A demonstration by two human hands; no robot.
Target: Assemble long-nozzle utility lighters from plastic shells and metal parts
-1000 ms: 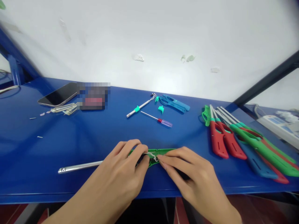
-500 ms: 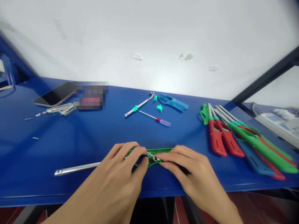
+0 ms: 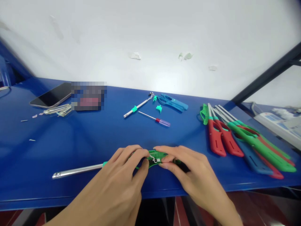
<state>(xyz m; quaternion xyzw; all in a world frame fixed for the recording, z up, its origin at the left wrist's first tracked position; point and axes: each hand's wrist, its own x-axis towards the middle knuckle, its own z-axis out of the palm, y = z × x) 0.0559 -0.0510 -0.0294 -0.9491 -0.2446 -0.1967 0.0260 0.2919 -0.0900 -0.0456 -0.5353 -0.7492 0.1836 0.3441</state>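
Observation:
A long-nosed gas lighter with an opened green casing (image 3: 161,154) lies near the table's front edge, its silver metal tube (image 3: 77,171) stretching to the left. My left hand (image 3: 119,175) is closed around the front of the casing, thumb and fingers pressed together there. Between the hands, a thin white wire (image 3: 154,159) shows inside the casing, ending beside a small white-and-black part. My right hand (image 3: 195,172) grips the casing's rear, its thumb and fingertips bunched at that small part. Its palm and fingers hide most of the handle's back end.
Beyond my hands lie a screwdriver (image 3: 162,121), a loose lighter tube (image 3: 135,109), a teal clip (image 3: 159,109) and a blue casing (image 3: 172,103). Several red, green and blue lighters (image 3: 216,138) are piled at right. A phone (image 3: 51,95) and clear plastic pieces (image 3: 58,110) sit at left.
My right index finger has lifted and stretched out over the casing's far edge, baring more of the casing and the small part. My left hand keeps its hold. The view has shifted slightly.

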